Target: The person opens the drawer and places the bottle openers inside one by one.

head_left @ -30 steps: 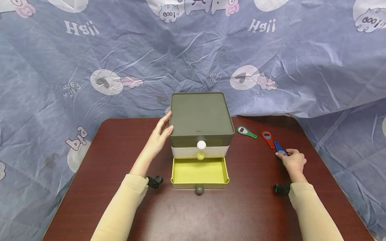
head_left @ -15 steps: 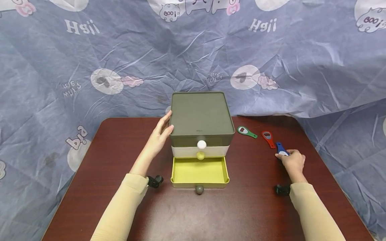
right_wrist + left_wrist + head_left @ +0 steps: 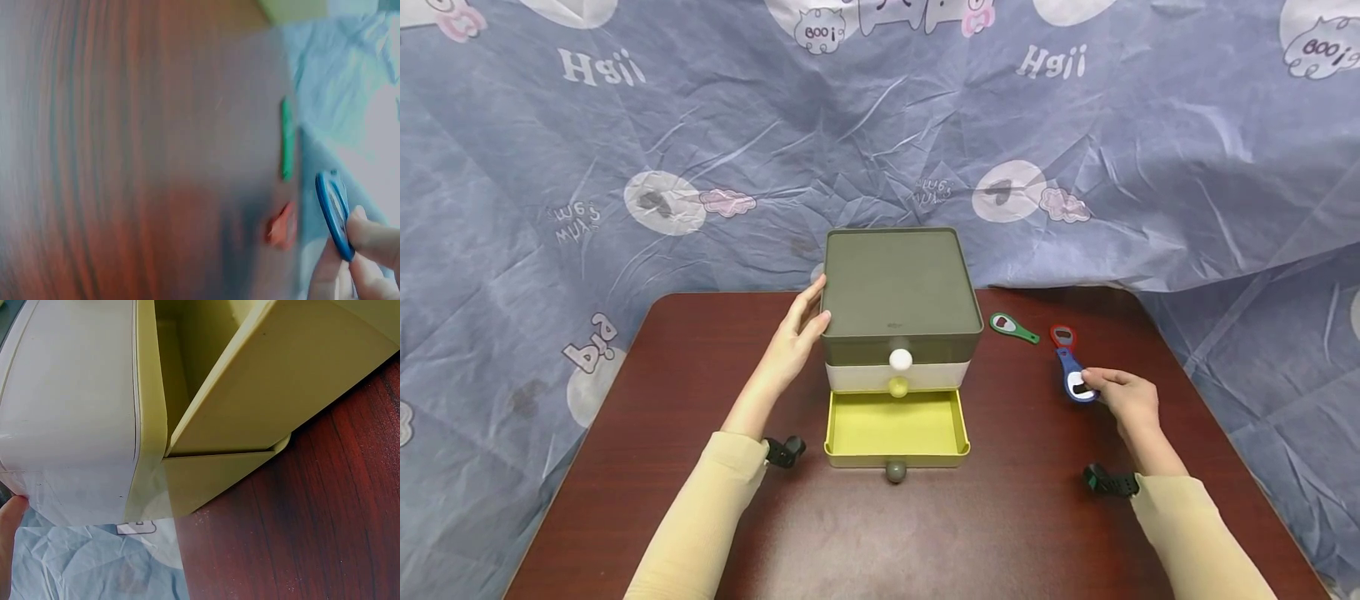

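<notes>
Right hand pinching blue opener, seemingly raised off table, left hand flat against drawer box

one drawer cabinet stands mid-frame on the one worktop, with three drawers: grey, white and yellow, each with one round knob. three bottle openers lie right of centre: one green, one red, one blue. two hands are in view, a left and a right.
</notes>
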Tool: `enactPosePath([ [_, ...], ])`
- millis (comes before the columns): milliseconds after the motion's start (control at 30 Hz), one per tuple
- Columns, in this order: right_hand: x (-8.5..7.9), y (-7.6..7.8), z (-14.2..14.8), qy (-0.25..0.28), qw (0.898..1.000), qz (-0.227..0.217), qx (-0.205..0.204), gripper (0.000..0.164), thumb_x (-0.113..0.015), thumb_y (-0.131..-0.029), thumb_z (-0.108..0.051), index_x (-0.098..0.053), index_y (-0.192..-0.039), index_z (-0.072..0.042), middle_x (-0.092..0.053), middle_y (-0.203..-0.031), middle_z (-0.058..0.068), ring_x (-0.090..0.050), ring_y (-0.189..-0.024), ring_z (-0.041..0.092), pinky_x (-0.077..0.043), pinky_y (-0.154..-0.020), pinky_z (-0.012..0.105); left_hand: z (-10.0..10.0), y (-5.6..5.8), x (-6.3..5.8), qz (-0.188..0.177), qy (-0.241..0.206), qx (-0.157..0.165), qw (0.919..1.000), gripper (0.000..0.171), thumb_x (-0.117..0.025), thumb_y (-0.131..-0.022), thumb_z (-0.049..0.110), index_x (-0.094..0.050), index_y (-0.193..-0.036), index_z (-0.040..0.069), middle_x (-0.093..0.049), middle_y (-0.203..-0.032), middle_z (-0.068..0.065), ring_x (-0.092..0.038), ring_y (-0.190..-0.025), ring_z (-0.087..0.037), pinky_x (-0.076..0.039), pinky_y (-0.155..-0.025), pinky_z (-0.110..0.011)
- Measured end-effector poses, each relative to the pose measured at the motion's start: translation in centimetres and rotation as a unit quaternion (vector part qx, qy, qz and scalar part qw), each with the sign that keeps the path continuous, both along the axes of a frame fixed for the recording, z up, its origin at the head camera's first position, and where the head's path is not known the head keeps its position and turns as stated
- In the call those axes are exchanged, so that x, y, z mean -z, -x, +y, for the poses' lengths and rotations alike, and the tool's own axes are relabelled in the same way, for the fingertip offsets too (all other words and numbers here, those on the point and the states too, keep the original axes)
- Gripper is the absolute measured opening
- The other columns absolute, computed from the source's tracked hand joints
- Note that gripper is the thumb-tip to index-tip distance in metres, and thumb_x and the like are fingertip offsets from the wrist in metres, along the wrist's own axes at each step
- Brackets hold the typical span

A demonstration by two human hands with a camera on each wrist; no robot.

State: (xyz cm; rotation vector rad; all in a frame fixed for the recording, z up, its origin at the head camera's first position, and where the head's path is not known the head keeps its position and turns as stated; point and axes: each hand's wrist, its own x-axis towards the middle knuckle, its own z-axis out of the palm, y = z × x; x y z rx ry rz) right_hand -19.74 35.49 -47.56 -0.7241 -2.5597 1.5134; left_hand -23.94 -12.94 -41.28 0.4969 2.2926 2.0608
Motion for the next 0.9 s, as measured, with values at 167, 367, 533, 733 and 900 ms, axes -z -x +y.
enactPosePath([
  [167,-2.4,-0.9,-2.6,0.024,0.993,0.015,-0.113,0.041,-0.072,-0.091,-0.03,-0.07,-0.115,0.003,-0.066,-0.072,-0.027,-0.059,-0.073,-0.006,-0.05,-0.069,0.015,0.0,0.0,-0.2,0.0,0.003,-0.002,1.0,0.057,-0.047,-0.105,0.02,-0.025,-0.157,0.022,-0.023,-0.163,-0.005,-0.023,-0.15,-0.024,-0.029,-0.116,-0.056],
  [367,-4.8,-1.6,-6.7,0.026,0.977,0.005,-0.213,0.038,-0.075,-0.088,-0.029,-0.072,-0.112,0.0,-0.069,-0.076,-0.022,-0.061,-0.077,-0.001,-0.051,-0.072,0.02,-0.1,-0.1,-0.4,-0.003,0.006,-0.003,1.0,0.057,-0.046,-0.105,0.02,-0.025,-0.157,0.022,-0.022,-0.164,-0.004,-0.022,-0.15,-0.024,-0.029,-0.116,-0.057],
  [533,-5.2,-2.3,-10.4,0.028,0.957,0.013,-0.288,0.033,-0.076,-0.087,-0.02,-0.072,-0.11,0.004,-0.072,-0.078,-0.011,-0.063,-0.075,0.002,-0.05,-0.072,0.025,0.0,-0.2,-0.3,-0.006,0.005,-0.001,1.0,0.057,-0.046,-0.105,0.02,-0.024,-0.158,0.022,-0.021,-0.164,-0.005,-0.021,-0.151,-0.024,-0.028,-0.117,-0.056],
  [733,-4.5,-2.6,-14.4,0.034,0.936,0.028,-0.35,0.021,-0.076,-0.084,-0.011,-0.074,-0.099,0.003,-0.076,-0.085,0.008,-0.066,-0.071,0.007,-0.053,-0.068,0.025,0.2,-0.2,-0.1,-0.006,0.005,-0.003,1.0,0.056,-0.045,-0.105,0.018,-0.025,-0.158,0.021,-0.022,-0.163,-0.007,-0.022,-0.15,-0.025,-0.028,-0.117,-0.056],
  [900,-3.4,-2.6,-17.4,-0.014,0.922,0.053,-0.383,0.011,-0.079,-0.081,-0.01,-0.076,-0.089,-0.002,-0.075,-0.081,0.009,-0.065,-0.068,0.005,-0.052,-0.062,0.022,0.2,-0.3,-0.2,-0.005,0.012,-0.004,0.9999,0.056,-0.045,-0.105,0.02,-0.025,-0.158,0.022,-0.022,-0.163,-0.007,-0.022,-0.151,-0.025,-0.028,-0.116,-0.056],
])
